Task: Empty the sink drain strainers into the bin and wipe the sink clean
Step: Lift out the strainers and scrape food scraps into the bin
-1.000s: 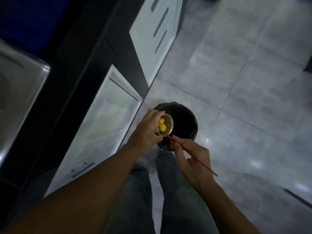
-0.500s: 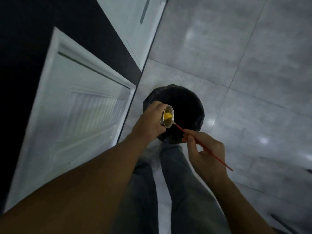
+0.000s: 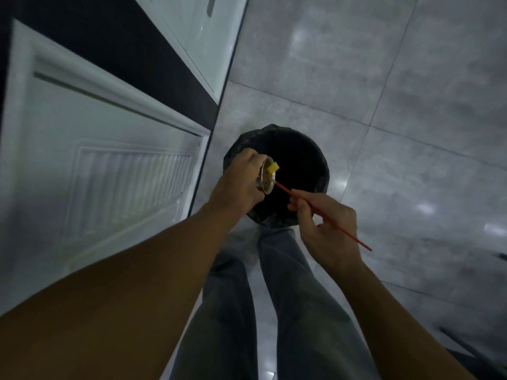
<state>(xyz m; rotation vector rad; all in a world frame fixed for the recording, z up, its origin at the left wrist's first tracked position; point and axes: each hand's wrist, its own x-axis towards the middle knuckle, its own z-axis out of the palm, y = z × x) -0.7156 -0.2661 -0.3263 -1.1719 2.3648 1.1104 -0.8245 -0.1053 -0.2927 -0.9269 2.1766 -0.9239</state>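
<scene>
While the left hand (image 3: 241, 179) clamps the strainer (image 3: 267, 175) — tipped further now — right hand (image 3: 326, 229) pinches the red stick (image 3: 323, 215).

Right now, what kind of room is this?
Probably a home kitchen: white panelled cabinet doors under a dark counter edge, a grey tiled floor, and a round black-lined bin over which the left hand tips a small metal sink strainer.
</scene>
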